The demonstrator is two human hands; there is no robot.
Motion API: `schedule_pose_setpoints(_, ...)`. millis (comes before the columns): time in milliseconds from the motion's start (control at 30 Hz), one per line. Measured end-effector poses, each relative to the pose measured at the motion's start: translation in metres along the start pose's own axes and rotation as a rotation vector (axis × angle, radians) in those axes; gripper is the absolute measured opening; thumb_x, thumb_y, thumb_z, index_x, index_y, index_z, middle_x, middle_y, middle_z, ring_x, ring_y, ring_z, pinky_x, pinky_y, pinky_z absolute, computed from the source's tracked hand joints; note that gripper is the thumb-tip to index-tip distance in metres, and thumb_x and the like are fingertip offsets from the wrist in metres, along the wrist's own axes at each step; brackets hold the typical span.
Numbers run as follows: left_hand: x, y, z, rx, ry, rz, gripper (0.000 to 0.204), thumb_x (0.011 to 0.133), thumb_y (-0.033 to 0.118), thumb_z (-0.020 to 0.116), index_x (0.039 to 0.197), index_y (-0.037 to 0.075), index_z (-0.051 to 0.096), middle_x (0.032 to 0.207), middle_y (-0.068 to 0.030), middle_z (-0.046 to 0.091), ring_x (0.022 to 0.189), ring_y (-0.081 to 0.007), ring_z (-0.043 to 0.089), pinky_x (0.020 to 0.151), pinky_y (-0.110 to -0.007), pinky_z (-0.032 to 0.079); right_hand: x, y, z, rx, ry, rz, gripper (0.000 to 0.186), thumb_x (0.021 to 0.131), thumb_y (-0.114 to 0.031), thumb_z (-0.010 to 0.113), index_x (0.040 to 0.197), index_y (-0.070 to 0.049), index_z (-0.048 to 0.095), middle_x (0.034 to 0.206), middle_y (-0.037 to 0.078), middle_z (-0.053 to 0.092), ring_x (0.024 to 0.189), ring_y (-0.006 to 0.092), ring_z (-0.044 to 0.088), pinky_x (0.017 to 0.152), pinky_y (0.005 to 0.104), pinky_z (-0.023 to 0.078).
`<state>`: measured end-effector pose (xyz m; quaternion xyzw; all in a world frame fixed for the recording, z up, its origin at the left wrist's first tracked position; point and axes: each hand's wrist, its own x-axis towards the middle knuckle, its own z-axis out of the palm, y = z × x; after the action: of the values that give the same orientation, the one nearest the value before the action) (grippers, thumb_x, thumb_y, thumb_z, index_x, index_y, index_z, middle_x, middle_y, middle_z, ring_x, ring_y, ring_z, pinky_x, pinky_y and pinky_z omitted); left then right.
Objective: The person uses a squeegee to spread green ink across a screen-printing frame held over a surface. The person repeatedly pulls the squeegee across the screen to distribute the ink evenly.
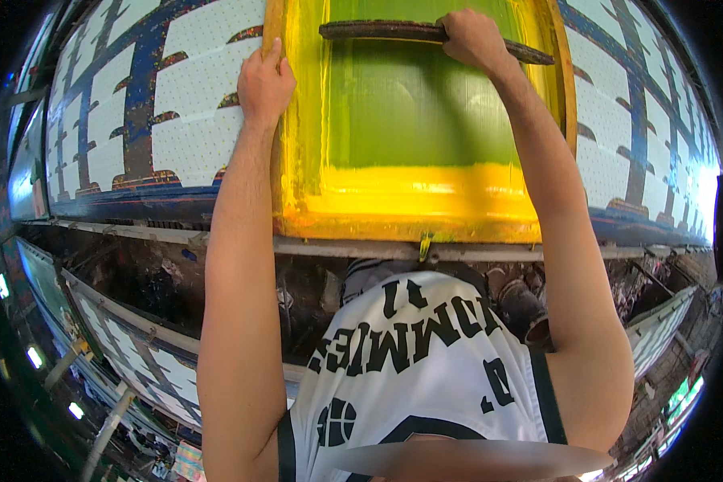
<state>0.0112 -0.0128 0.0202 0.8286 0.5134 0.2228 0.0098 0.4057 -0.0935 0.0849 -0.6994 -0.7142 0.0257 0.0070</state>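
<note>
A screen-printing frame (545, 120) with yellow rims and a green mesh middle lies across the table, bright yellow ink (418, 185) pooled along its near end. My left hand (265, 88) is on the frame's left rail, fingers pointing away from me and bent against it. My right hand (470, 40) grips a long dark squeegee (377, 30), which spans the mesh crosswise near the far end.
The long table holds white dotted pieces (185, 145) on dark blue, left and right of the frame. A metal rail (345, 249) runs along its near edge. Another long printed table (136, 361) stands behind me, with pipes and lights at the left rim.
</note>
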Motion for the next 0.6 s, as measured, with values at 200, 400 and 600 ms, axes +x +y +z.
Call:
schedule_pose_setpoints(200,-0.001,-0.009,0.013,0.031,0.09,0.062,0.05,0.098,0.027,0.07,0.146,0.015,0.072,0.12,-0.0201,0.073,0.112,-0.0393,0.069,0.094,-0.053,0.06,-0.137,-0.07,0.011,0.017,-0.1,0.086,0.023,0.081,-0.009,0.074,0.103,-0.009,0.082,0.094,0.018,0.077,0.09,0.0407,0.075,0.079,0.0528,0.061)
schedule_pose_setpoints(400,-0.001,-0.011,0.014,0.01,0.028,0.036,0.051,0.1,0.03,0.068,0.149,0.016,0.069,0.119,-0.0188,0.071,0.114,-0.0375,0.068,0.095,-0.051,0.06,-0.263,-0.145,0.0,0.142,0.016,0.061,0.031,0.075,-0.005,0.077,0.105,-0.01,0.081,0.092,0.012,0.074,0.092,0.0348,0.075,0.079,0.0486,0.062)
schedule_pose_setpoints(600,-0.002,-0.004,0.006,0.045,-0.045,-0.01,0.055,0.101,0.034,0.067,0.153,0.017,0.066,0.118,-0.0202,0.073,0.117,-0.0397,0.069,0.097,-0.052,0.059,-0.267,-0.153,-0.011,0.133,-0.02,0.08,0.028,0.075,-0.004,0.075,0.102,-0.008,0.08,0.094,0.013,0.076,0.094,0.0357,0.076,0.079,0.049,0.063)
